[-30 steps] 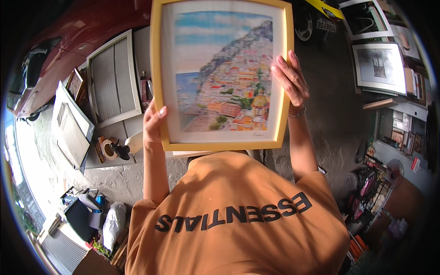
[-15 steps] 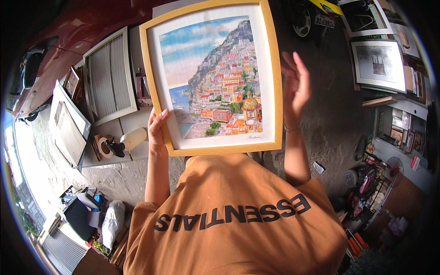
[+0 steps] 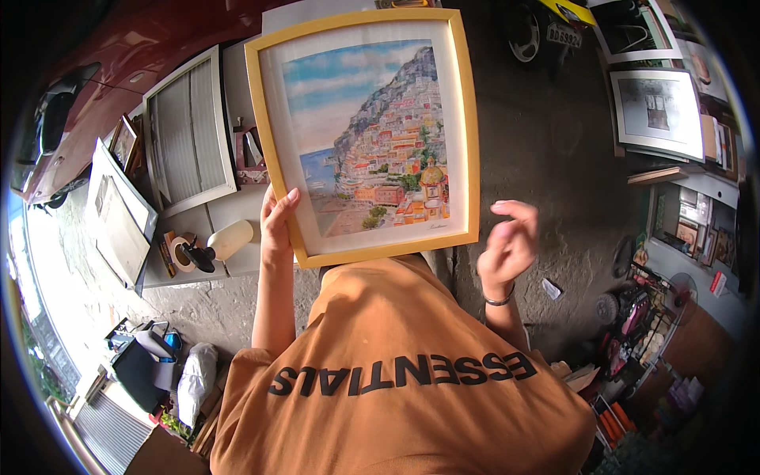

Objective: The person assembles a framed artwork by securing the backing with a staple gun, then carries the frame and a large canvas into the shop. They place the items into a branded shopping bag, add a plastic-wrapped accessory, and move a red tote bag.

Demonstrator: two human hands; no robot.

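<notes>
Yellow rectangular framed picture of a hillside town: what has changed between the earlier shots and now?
The person's right grip let go of the yellow rectangular framed picture and moved lower in the view, apart from it and loosely curled. The framed picture shifted slightly left. The left grip stays on its lower left edge.

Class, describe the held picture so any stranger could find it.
Start at the orange shirt; just above it, the left hand holds a framed picture. Its yellow frame surrounds a colourful hillside town, unlike the grey, white-bordered picture at right.

Garage-like workshop: concrete floor [image 3: 546, 198], red car [image 3: 178, 32], white frames [image 3: 659, 115].
</notes>
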